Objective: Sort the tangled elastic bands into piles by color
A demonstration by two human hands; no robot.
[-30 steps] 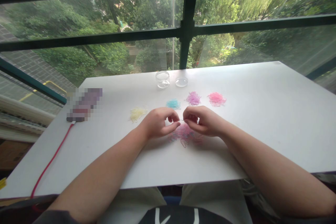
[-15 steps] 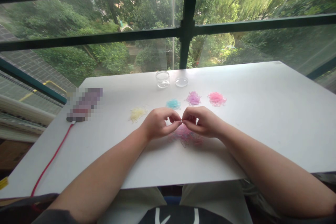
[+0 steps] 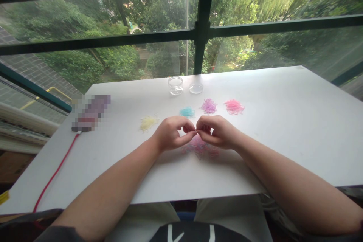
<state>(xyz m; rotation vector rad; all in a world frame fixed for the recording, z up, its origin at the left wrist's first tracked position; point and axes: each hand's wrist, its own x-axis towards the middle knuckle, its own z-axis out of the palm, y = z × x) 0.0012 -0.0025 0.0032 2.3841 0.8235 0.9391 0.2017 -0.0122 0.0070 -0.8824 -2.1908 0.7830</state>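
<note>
My left hand [image 3: 176, 132] and my right hand [image 3: 217, 131] meet fingertip to fingertip above a mixed pile of small coloured bands [image 3: 200, 149]. Both are closed in a pinch, and whatever lies between the fingertips is too small to make out. Beyond the hands are a blue pile [image 3: 187, 112], a purple pile [image 3: 209, 106] and a pink pile [image 3: 234, 106]. A pale yellow pile [image 3: 148, 123] lies to the left of my left hand.
At the back of the white table [image 3: 283, 121] stand an open clear jar [image 3: 176, 86] and a clear round lid [image 3: 196, 89]. On the left, a blurred-out device [image 3: 92, 113] has a red cable [image 3: 56, 172] running to the front edge. Windows rise behind.
</note>
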